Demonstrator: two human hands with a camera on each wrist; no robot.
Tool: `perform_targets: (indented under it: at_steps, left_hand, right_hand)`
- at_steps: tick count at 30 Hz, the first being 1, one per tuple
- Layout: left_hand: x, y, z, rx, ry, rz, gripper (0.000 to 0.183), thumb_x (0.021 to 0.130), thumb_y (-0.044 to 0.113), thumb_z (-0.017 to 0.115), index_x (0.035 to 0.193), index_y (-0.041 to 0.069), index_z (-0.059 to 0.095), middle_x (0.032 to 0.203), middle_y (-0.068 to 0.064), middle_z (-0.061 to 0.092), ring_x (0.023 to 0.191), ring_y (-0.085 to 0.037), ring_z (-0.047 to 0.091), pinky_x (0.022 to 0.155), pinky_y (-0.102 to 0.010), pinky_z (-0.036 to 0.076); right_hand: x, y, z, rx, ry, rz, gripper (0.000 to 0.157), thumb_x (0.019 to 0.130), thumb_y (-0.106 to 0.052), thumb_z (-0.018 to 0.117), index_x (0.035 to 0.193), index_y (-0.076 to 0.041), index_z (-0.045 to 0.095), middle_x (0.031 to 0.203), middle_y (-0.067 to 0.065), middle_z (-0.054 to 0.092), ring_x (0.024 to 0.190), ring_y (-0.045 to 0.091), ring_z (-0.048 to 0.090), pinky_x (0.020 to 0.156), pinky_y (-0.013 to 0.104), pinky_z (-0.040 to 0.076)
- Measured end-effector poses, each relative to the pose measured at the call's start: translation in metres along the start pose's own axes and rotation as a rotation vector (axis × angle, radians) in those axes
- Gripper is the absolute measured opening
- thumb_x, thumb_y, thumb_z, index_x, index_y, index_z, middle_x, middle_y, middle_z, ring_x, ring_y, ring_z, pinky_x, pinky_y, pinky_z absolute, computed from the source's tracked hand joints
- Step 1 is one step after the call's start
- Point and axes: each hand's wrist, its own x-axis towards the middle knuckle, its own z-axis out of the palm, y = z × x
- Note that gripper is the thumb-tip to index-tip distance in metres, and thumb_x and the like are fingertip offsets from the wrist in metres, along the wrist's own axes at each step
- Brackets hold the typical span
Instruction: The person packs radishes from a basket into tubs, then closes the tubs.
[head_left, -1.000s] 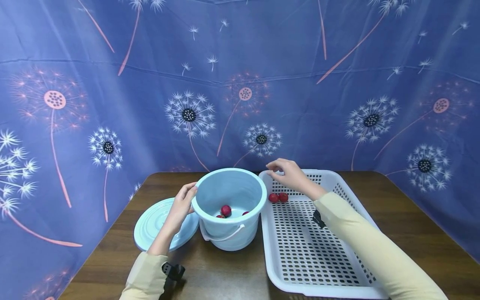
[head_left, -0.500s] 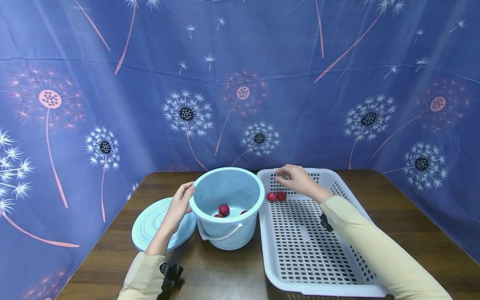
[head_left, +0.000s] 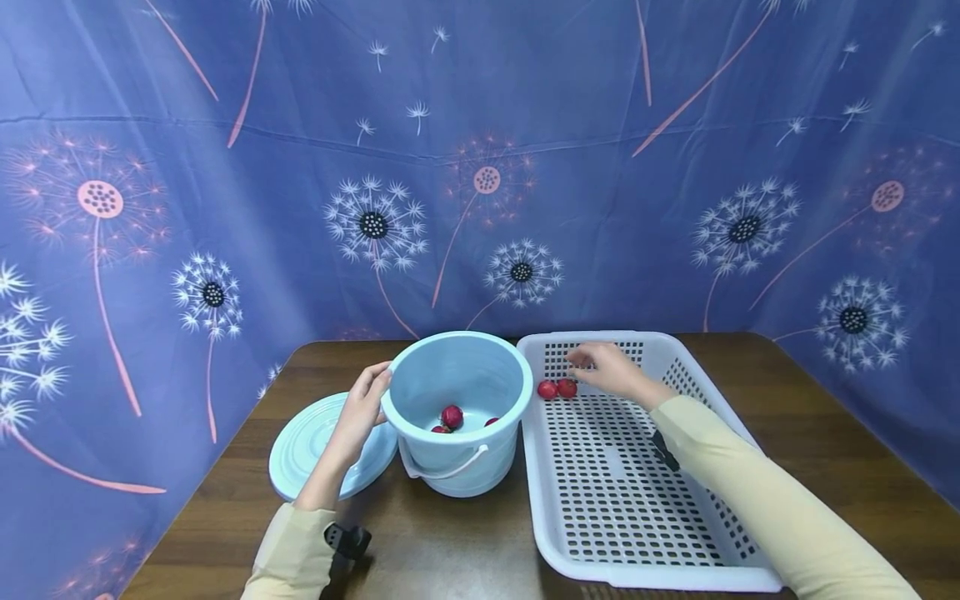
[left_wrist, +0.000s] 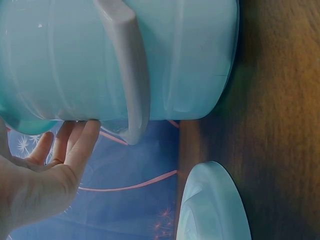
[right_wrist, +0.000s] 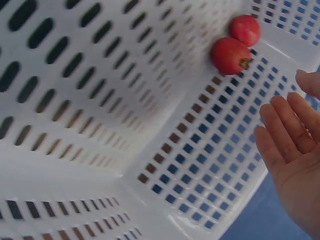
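The left hand touches the left side of a light blue bucket at its rim. In the left wrist view its fingers meet the bucket's outer wall, nearly straight. Inside the bucket lie several small red round fruits, one mostly hidden by the near wall. Over the far end of a white perforated basket is the right hand, palm visible and holding nothing in the right wrist view. Two red fruits rest together in the basket's far left corner, apart from that hand; one shows a greenish stem end.
A light blue lid lies on the wooden table left of the bucket, partly behind the left forearm. The bucket's pale handle hangs down in front. A blue dandelion-patterned cloth stands behind the table.
The right hand has moved right and down from beside the bucket's rim to over the basket's far end. The left hand stays at the bucket; the fruits have not moved.
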Motion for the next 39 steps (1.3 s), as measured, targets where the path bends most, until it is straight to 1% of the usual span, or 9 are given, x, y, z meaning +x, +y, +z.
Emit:
perform_targets:
  at_steps: [4, 8, 14, 21, 28, 34, 39]
  left_hand:
    - [0.0, -0.001, 0.001, -0.003, -0.001, 0.005, 0.051, 0.1, 0.042, 0.038, 0.137, 0.007, 0.038, 0.142, -0.015, 0.04, 0.132, -0.032, 0.037, 0.099, -0.056, 0.041]
    - [0.0, -0.002, 0.001, -0.001, 0.003, 0.008, 0.05, 0.1, 0.041, 0.038, 0.137, 0.007, 0.038, 0.141, -0.016, 0.04, 0.132, -0.032, 0.038, 0.098, -0.056, 0.041]
    - [0.001, -0.002, 0.001, -0.001, 0.005, 0.011, 0.051, 0.1, 0.042, 0.038, 0.137, 0.006, 0.038, 0.141, -0.016, 0.04, 0.131, -0.033, 0.039, 0.098, -0.056, 0.042]
    - [0.001, -0.003, 0.0, 0.007, 0.009, 0.013, 0.052, 0.1, 0.042, 0.038, 0.137, 0.006, 0.038, 0.141, -0.017, 0.04, 0.13, -0.034, 0.041, 0.097, -0.055, 0.043]
    - [0.001, -0.004, 0.0, 0.001, 0.005, 0.019, 0.051, 0.1, 0.042, 0.038, 0.136, 0.006, 0.038, 0.141, -0.017, 0.041, 0.13, -0.034, 0.041, 0.098, -0.057, 0.042]
    - [0.0, -0.004, -0.001, 0.001, 0.008, 0.02, 0.052, 0.099, 0.043, 0.039, 0.136, 0.006, 0.039, 0.14, -0.018, 0.041, 0.128, -0.035, 0.042, 0.097, -0.056, 0.043]
    - [0.0, -0.004, -0.001, 0.0, 0.012, 0.023, 0.051, 0.099, 0.042, 0.039, 0.136, 0.006, 0.039, 0.139, -0.018, 0.042, 0.126, -0.034, 0.045, 0.095, -0.054, 0.045]
  right_hand:
    - [-0.002, 0.005, 0.003, -0.035, -0.034, 0.013, 0.028, 0.087, -0.018, 0.066, 0.109, 0.0, 0.065, 0.102, 0.012, 0.067, 0.09, 0.023, 0.062, 0.082, 0.041, 0.052]
    - [-0.003, 0.01, 0.006, -0.043, -0.047, 0.014, 0.028, 0.087, -0.017, 0.066, 0.109, 0.0, 0.065, 0.101, 0.012, 0.067, 0.09, 0.024, 0.062, 0.081, 0.042, 0.052]
    - [-0.002, 0.016, 0.012, -0.048, -0.091, 0.036, 0.03, 0.086, -0.018, 0.068, 0.11, 0.0, 0.065, 0.104, 0.013, 0.066, 0.093, 0.024, 0.062, 0.083, 0.041, 0.052]
    - [-0.003, 0.015, 0.021, -0.082, -0.117, 0.021, 0.032, 0.084, -0.022, 0.07, 0.11, -0.004, 0.065, 0.106, 0.011, 0.065, 0.095, 0.025, 0.061, 0.083, 0.041, 0.052]
    - [-0.004, 0.014, 0.026, -0.077, -0.108, 0.029, 0.027, 0.081, -0.021, 0.073, 0.103, -0.006, 0.067, 0.099, 0.008, 0.065, 0.091, 0.023, 0.062, 0.08, 0.04, 0.053]
    - [-0.003, 0.01, 0.029, -0.052, -0.116, 0.079, 0.024, 0.079, -0.02, 0.074, 0.098, -0.008, 0.065, 0.095, 0.006, 0.067, 0.09, 0.023, 0.064, 0.079, 0.038, 0.053]
    - [-0.003, 0.01, 0.03, -0.047, -0.113, 0.086, 0.022, 0.078, -0.017, 0.075, 0.094, -0.01, 0.062, 0.09, 0.004, 0.066, 0.086, 0.02, 0.062, 0.076, 0.037, 0.053]
